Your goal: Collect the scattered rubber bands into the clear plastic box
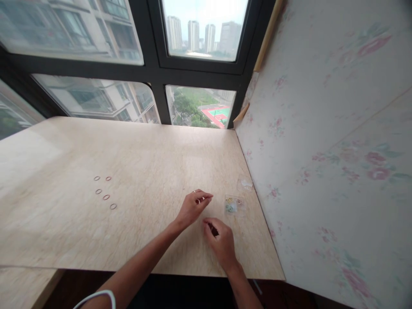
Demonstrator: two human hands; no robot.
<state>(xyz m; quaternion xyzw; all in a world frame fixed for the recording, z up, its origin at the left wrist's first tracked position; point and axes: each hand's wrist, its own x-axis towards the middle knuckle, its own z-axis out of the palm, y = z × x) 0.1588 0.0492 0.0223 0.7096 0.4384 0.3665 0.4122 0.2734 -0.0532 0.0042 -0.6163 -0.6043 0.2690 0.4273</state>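
My left hand [193,207] is above the stone-look ledge, its thumb and fingertips pinched together and pointing right. Anything in that pinch is too small to make out. Nearer to me, my right hand [221,241] is curled with thumb and forefinger together; what it may hold cannot be told. Just right of both hands sits a small clear compartment box [234,206] with yellowish, greenish and reddish small rings in it. Off to the left, several thin rings lie apart on the ledge, among them a reddish ring [106,197] and a dark ring [113,206].
Behind the box, a clear plastic piece [246,184] lies close to the flowered wall [305,171]. The pale marbled ledge [154,159] runs back to dark window frames [199,73]. Its front edge is close to my body. A white cord or band [99,294] crosses my left forearm.
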